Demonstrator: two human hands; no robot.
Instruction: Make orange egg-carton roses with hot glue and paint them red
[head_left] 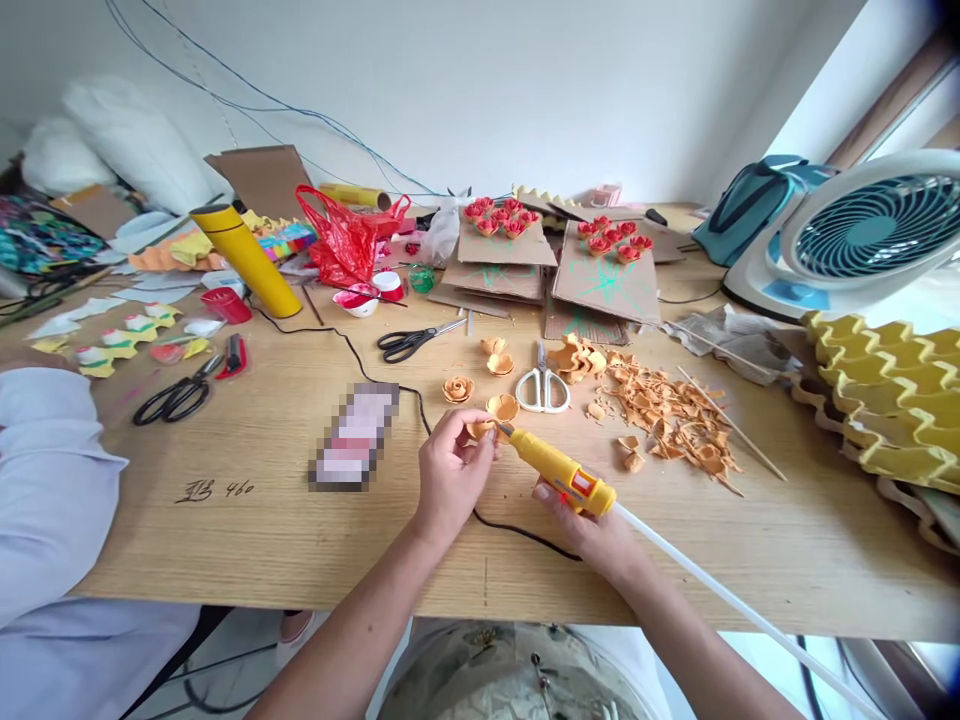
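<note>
Left hand (452,470) pinching an orange petal cup (478,431) (presumably for steadiness), nozzle (506,429) just beside it; right hand (592,535) clasping the hot-glue gun (551,463).

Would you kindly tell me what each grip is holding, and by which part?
Left grip: a small orange piece, pinched at its edge. Right grip: the yellow glue gun, held near its rear.

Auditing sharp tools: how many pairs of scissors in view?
3: white-handled scissors just beyond the glue gun; black-handled scissors farther back; another black-handled pair at left. Clutter may hide more.
</note>
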